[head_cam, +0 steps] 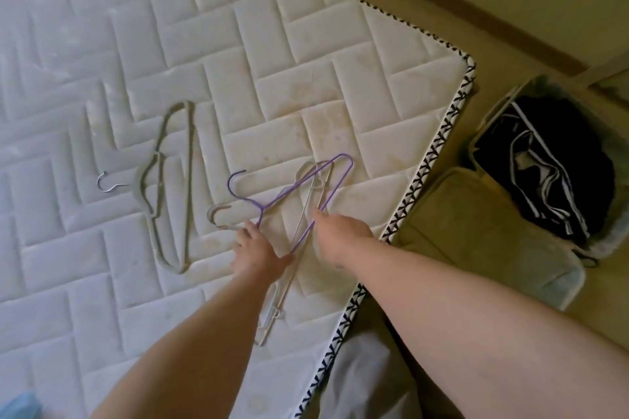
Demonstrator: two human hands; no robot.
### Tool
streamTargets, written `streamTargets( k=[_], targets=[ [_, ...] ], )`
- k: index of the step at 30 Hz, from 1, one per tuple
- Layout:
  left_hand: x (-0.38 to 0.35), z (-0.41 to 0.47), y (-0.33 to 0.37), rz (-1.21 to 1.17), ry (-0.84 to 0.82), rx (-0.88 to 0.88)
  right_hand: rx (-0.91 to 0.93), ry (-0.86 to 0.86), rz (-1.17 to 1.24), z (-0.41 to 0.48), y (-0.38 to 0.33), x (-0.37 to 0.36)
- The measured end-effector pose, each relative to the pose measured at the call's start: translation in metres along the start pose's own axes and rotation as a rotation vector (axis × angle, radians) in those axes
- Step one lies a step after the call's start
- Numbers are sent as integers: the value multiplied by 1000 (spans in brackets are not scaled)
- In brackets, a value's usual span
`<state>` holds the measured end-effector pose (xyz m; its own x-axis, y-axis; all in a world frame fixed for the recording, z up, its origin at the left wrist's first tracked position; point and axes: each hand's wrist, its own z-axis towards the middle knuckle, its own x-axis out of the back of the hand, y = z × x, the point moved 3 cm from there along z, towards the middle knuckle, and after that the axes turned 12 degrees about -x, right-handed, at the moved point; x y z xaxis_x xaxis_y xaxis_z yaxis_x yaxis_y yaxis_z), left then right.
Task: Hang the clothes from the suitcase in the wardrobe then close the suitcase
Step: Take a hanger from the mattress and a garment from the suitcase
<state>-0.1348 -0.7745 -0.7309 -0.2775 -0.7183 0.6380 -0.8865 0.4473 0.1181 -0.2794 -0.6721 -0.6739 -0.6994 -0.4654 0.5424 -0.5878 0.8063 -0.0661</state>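
Note:
A purple wire hanger (335, 165) lies on the bare white mattress (238, 44), crossed over a white hanger (287, 286) with a beige hook. My left hand (257, 248) holds the hangers near their necks. My right hand (342, 231) pinches the purple hanger's lower bar. A grey hanger (170, 187) with a metal hook lies apart to the left. The open suitcase (483, 235) stands on the floor at the right, with dark striped clothes (551, 160) inside.
The mattress edge with black-and-white trim (422, 173) runs diagonally between my hands and the suitcase. Tan floor and a wall skirting (476, 10) lie beyond. A blue thing (20, 405) shows at the bottom left corner.

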Motion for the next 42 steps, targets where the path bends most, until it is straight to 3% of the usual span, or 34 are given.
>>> streamTargets(
  k=[4,7,12,17,19,22,26,28,31,37,42],
  targets=[
    [-26,14,-8,77,62,-13,-5,-126,37,30,-8,-16],
    [-28,14,-5,52,114,-23,-4,-119,68,36,-9,-19],
    [-13,-6,1,219,178,-120,8,-150,127,33,-6,-29],
    [5,-21,14,51,182,-194,-24,-188,197,32,3,-34],
    [13,-31,37,-34,261,-290,-68,-183,272,32,12,-37],
    [25,-57,91,-67,370,-600,-133,-152,431,24,32,-32],
    [35,-65,173,-27,442,-827,-89,94,597,18,66,-16],
    [37,-54,227,-12,448,-901,-150,239,720,24,98,1],
    [41,-28,304,38,480,-1001,-395,353,904,38,167,32],
    [24,67,420,7,432,-965,-655,491,919,88,311,34],
    [-7,149,456,113,518,-912,-905,307,717,134,409,-10]
  ],
)
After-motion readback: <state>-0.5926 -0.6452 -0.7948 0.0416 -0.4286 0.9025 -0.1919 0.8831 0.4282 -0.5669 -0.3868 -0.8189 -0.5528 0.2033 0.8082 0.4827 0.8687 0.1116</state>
